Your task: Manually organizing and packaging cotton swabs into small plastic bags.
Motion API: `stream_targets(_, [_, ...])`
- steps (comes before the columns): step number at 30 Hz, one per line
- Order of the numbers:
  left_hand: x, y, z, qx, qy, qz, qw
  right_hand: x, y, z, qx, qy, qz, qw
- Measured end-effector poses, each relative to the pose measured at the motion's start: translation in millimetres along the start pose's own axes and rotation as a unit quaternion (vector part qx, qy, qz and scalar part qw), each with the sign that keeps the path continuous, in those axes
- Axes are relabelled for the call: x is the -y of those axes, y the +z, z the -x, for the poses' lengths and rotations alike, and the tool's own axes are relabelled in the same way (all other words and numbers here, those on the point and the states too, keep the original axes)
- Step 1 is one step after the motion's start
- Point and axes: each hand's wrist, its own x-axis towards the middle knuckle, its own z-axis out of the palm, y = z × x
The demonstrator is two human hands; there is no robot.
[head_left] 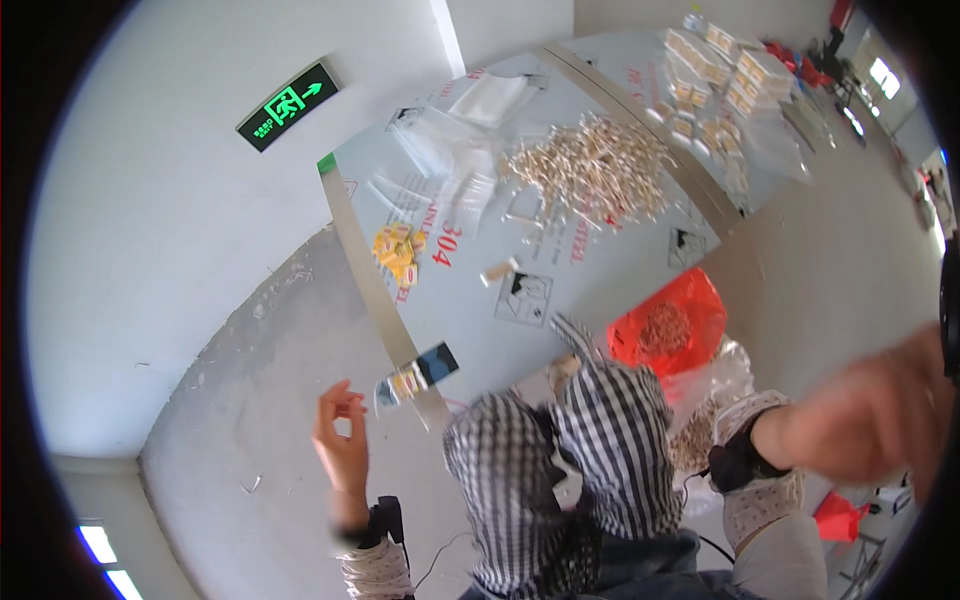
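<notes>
Beside table edge point(372, 290), left hand point(340, 450) empty, fingers point(345, 395) curled

My left hand point(340, 445) hangs empty at lower left, fingers loosely curled, over the grey floor point(270, 400). My right hand point(880, 410) is a blur at the right edge. Between them are my checkered knees point(560, 460). Above centre, a table point(470, 290) holds a heap of small pale pieces point(595, 165); an orange bag point(670, 325) sits just right of centre.
</notes>
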Motion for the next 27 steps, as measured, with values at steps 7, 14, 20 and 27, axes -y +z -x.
stream_targets(7, [29.8, 118.0, -65.4, 0.231, 0.082, -0.062, 0.968, -178.7, -294.6, 145.3, -0.173, 0.431, 0.64, 0.613])
stream_targets(14, [45.0, 227.5, -97.7, 0.277, 0.184, -0.091, 0.939, -292.0, -409.3, 181.0, 0.057, 0.443, 0.825, 0.346])
stream_targets(20, [52.7, 258.3, -115.5, 0.228, 0.197, -0.116, 0.947, -291.8, -405.8, 198.8, -0.016, 0.452, 0.774, 0.444])
stream_targets(27, [65.9, 248.8, -93.9, 0.218, 0.175, -0.105, 0.954, -292.5, -313.2, 222.9, -0.022, 0.399, 0.764, 0.506])
